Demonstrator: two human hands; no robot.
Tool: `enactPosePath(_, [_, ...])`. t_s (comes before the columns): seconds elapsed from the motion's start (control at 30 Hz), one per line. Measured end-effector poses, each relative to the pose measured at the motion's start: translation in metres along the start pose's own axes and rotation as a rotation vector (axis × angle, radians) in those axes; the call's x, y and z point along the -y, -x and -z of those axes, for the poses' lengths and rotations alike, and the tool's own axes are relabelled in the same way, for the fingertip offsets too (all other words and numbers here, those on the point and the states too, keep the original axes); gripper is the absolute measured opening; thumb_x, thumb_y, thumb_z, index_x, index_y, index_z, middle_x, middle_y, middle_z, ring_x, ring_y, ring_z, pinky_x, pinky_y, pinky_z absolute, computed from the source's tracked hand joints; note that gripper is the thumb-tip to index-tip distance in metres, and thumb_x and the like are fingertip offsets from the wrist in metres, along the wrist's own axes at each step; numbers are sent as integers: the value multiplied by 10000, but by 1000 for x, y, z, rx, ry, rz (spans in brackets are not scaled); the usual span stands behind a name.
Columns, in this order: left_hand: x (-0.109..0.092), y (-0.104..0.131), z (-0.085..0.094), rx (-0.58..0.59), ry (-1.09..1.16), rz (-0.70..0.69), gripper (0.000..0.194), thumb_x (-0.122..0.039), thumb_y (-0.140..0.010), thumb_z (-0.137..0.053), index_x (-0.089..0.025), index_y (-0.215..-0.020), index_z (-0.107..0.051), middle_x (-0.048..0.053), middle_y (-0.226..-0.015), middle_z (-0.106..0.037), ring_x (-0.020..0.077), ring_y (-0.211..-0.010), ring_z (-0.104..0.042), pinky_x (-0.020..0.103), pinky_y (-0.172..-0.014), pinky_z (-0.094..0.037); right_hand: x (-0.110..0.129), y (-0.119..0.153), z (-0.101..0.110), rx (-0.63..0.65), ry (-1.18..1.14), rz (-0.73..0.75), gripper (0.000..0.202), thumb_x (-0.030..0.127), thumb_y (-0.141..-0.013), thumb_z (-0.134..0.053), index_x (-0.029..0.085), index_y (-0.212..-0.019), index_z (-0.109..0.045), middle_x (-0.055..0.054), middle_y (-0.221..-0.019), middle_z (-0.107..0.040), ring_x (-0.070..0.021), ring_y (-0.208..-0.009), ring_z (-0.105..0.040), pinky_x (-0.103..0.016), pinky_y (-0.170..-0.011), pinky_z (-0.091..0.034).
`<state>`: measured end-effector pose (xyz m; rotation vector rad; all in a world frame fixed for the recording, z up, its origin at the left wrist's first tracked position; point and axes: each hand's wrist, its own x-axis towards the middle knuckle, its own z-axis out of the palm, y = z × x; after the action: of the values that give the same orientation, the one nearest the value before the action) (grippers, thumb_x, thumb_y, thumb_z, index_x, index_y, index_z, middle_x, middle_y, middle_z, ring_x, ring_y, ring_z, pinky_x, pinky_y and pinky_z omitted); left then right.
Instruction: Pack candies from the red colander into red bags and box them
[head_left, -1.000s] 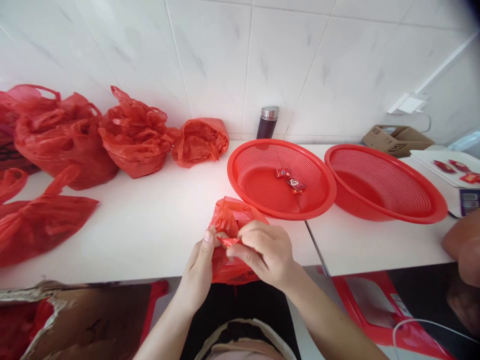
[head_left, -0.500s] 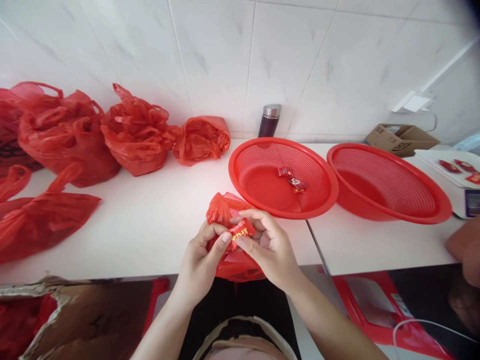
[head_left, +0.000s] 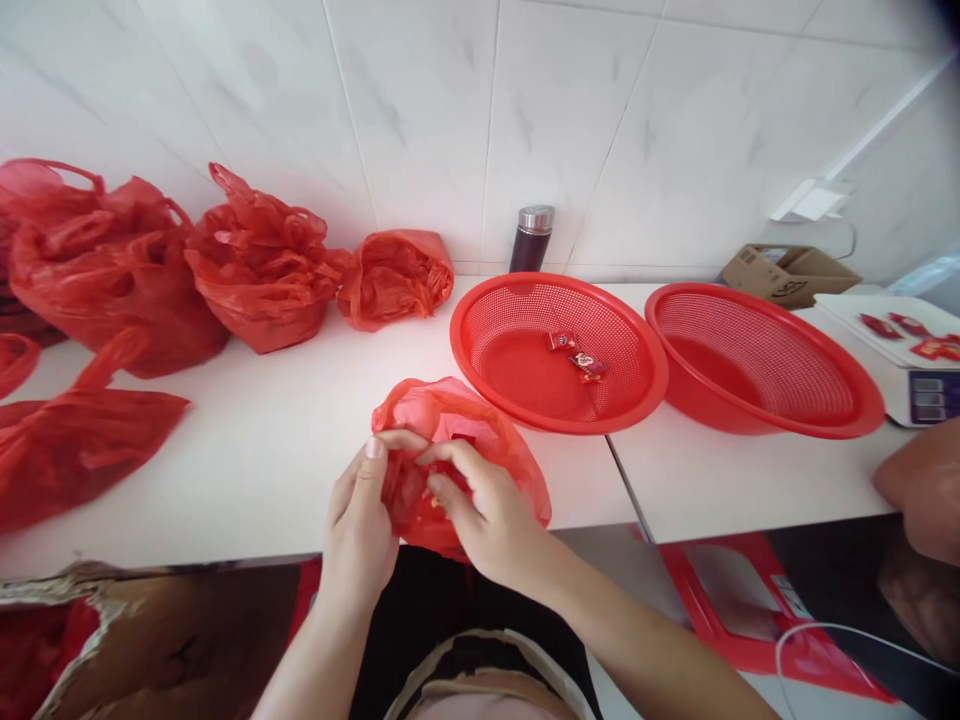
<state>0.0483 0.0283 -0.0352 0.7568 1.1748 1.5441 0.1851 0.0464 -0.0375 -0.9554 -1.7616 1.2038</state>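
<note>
My left hand (head_left: pixel 358 530) is closed on the gathered rim of a red plastic bag (head_left: pixel 517 465) at the table's front edge. The bag's mouth gapes toward me. Inside that mouth is my right hand (head_left: pixel 487 510), its fingers curled and partly hidden by the plastic. A bit of red and yellow wrapper shows at its thumb tip, but I cannot make out what the fingers hold. Just beyond the bag is a red perforated basket (head_left: pixel 495 388), where a few small wrapped candies (head_left: pixel 587 363) lie.
Another red basket (head_left: pixel 720 385) adjoins on the right, beside a scale (head_left: pixel 934 395) carrying red packets. Red bags (head_left: pixel 259 270) line the left and back. A dark flask (head_left: pixel 531 240) and cardboard box (head_left: pixel 787 275) stand by the wall. Another person's arm (head_left: pixel 926 480) is at right.
The red wrapped candy that both hands held up is no longer plainly seen. My left hand has shifted left to the bag's rim, my right hand into its mouth, which has opened wider.
</note>
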Motion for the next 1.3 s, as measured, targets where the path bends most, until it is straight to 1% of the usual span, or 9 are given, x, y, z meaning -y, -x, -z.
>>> enactPosePath(0.13, [-8, -4, 3, -122, -4, -43, 387, -496, -863, -577, -183, -1051, -702, 69, -1033, -696, 216, -966, -636, 280, -794, -508, -20, -10, 3, 87, 376, 13, 423, 117, -907, -470, 244, -1307, -533, -117, -1376, -533, -265, -1267, -501, -473, -1021, -421])
enactPosePath(0.23, [-10, -8, 12, -165, -43, -48, 398, -512, -844, -591, -193, -1049, -713, 60, -1003, -711, 234, -983, -640, 318, -839, -509, -16, -12, 28, 160, 322, 25, 359, 171, -948, -450, 268, -1267, -585, -72, -1314, -606, -219, -1225, -556, -420, -1030, -432])
enactPosePath(0.37, [0, -13, 26, -180, -172, -50, 334, -507, -773, -678, -184, -842, -727, 48, -890, -701, 224, -923, -631, 311, -812, -490, 3, -39, 92, 156, 246, 8, 366, 282, -1013, -338, 304, -1311, -549, 2, -824, -741, -160, -839, -701, -315, -780, -545])
enactPosePath(0.47, [8, -15, 32, -166, -239, -124, 274, -433, -677, -778, -184, -669, -663, 24, -828, -661, 189, -836, -599, 274, -752, -461, -3, -86, 154, -101, 609, -59, 443, 238, -1015, -293, 300, -1442, -394, -46, -1037, -722, -173, -921, -677, -317, -804, -518])
enactPosePath(0.53, [10, -15, 32, -147, -248, -146, 300, -402, -635, -810, -184, -612, -606, -7, -717, -605, 147, -707, -546, 246, -662, -432, -19, -117, 190, -32, 946, -272, 502, 195, -977, -383, 277, -1471, -353, -93, -1289, -619, -208, -1022, -643, -320, -831, -496])
enactPosePath(0.67, [6, -12, 28, -173, -204, -128, 341, -456, -645, -801, -192, -658, -585, -38, -656, -543, 115, -650, -473, 202, -586, -388, -55, -149, 222, 105, 1041, -410, 479, 103, -758, -688, 135, -1232, -626, -197, -1209, -644, -290, -1037, -628, -347, -836, -470])
enactPosePath(0.97, [2, -14, 28, -176, -192, -26, 340, -539, -770, -664, -201, -773, -632, 3, -894, -655, 152, -741, -568, 207, -576, -428, -40, -154, 204, 182, 859, -283, 244, 134, -818, -620, 156, -1053, -685, -109, -1049, -699, -169, -865, -654, -254, -739, -485])
enactPosePath(1.13, [-1, -14, 21, -74, -292, -82, 379, -557, -814, -602, -193, -841, -707, 47, -945, -699, 216, -883, -615, 258, -728, -464, 20, -97, 145, 196, 527, 147, 349, 151, -812, -629, 261, -1144, -646, -15, -1052, -663, -121, -868, -620, -252, -766, -501])
enactPosePath(1.3, [-1, -9, 11, 265, -338, -130, 439, -549, -865, -540, -195, -1067, -701, 107, -1145, -676, 284, -1072, -602, 354, -924, -452, 47, -32, 80, 215, 313, 316, 436, 113, -830, -620, 299, -1224, -599, -32, -1076, -621, -169, -936, -600, -346, -844, -511])
